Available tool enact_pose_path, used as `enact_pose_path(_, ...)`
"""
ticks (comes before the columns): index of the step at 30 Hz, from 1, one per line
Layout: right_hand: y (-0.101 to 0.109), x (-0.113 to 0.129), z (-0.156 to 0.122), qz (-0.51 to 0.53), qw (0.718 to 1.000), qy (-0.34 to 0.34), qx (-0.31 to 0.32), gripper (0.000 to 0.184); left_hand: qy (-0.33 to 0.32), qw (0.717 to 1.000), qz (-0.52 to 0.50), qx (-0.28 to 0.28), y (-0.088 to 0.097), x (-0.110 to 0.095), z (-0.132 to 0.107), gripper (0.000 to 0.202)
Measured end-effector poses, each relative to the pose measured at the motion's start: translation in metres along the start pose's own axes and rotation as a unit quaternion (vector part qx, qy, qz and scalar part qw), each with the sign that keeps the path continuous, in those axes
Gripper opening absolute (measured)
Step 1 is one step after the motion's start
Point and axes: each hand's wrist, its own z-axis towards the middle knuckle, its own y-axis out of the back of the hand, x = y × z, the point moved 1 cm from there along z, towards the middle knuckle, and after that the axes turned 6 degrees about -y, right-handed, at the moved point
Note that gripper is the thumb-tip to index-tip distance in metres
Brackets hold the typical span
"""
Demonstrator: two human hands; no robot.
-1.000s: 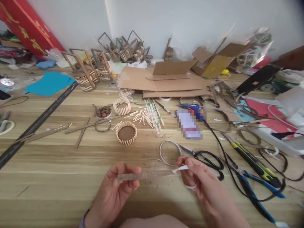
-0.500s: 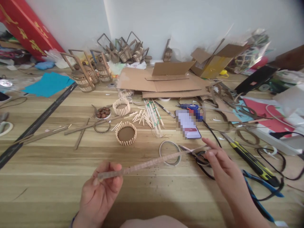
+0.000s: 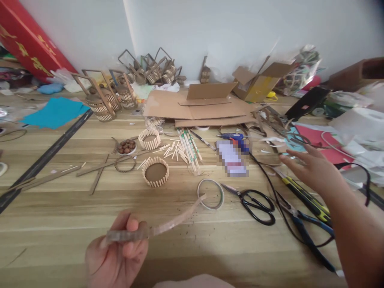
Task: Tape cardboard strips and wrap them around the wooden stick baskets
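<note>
My left hand (image 3: 118, 250) is closed around one end of a thin brownish strip (image 3: 175, 222), whose free end curves up over the tape ring (image 3: 222, 205). My right hand (image 3: 315, 168) hovers at the right with its fingers spread, above the yellow-and-black utility knife (image 3: 306, 198). Just beyond its fingertips is a pale, blurred ribbon (image 3: 273, 141). Black-handled scissors (image 3: 258, 204) lie between the hands, beside blue-handled pliers (image 3: 306, 236). Two round stick-walled baskets (image 3: 155, 173) stand further back, near loose wooden sticks (image 3: 177, 151) and a small bowl of brown nuts (image 3: 126, 146).
A blue glue gun (image 3: 234, 138) and a pixelated phone (image 3: 232, 158) lie mid-table, with a black cable (image 3: 265, 172) running forward. Flat cardboard (image 3: 168, 104) and an open box (image 3: 258, 84) are behind. Finished handled baskets (image 3: 100, 106) stand at the back left.
My right hand has left the strip's far end and swung up to the right, its fingers opening. My left hand has moved slightly left and down, still holding the strip. The scissors are now uncovered.
</note>
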Motion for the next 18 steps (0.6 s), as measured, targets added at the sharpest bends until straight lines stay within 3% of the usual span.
enact_pose_path(2, 0.001, 0.011, 0.003, -0.023, 1.000, 0.001, 0.019, 0.033, 0.003, 1.000, -0.003, -0.004, -0.003, 0.002, -0.002, 0.013)
enact_pose_path(4, 0.005, 0.040, -0.013, -0.035, 0.999, 0.023, 0.016, 0.036, -0.001, 1.000, 0.002, -0.006, -0.007, 0.004, -0.002, 0.014)
enact_pose_path(6, 0.011, 0.083, -0.045, 0.002, 0.993, 0.116, 0.008, 0.029, -0.013, 1.000, 0.006, -0.005, -0.014, 0.006, -0.001, 0.014)
enact_pose_path(9, 0.017, 0.153, -0.107, 0.123, 0.933, 0.330, 0.080, 0.008, -0.035, 0.999, 0.006, 0.015, -0.022, 0.009, 0.003, 0.014)
enact_pose_path(11, 0.014, 0.185, -0.140, 0.166, 0.886, 0.419, 0.108, 0.022, -0.042, 0.999, 0.004, 0.031, -0.025, 0.010, 0.004, 0.013)
enact_pose_path(14, 0.001, 0.203, -0.164, 0.147, 0.868, 0.464, 0.095, 0.025, -0.039, 0.998, 0.003, 0.039, -0.024, 0.010, 0.003, 0.013)
enact_pose_path(18, -0.008, 0.202, -0.156, 0.128, 0.855, 0.495, 0.086, 0.030, -0.053, 0.998, 0.037, 0.026, -0.020, 0.007, -0.003, 0.009)
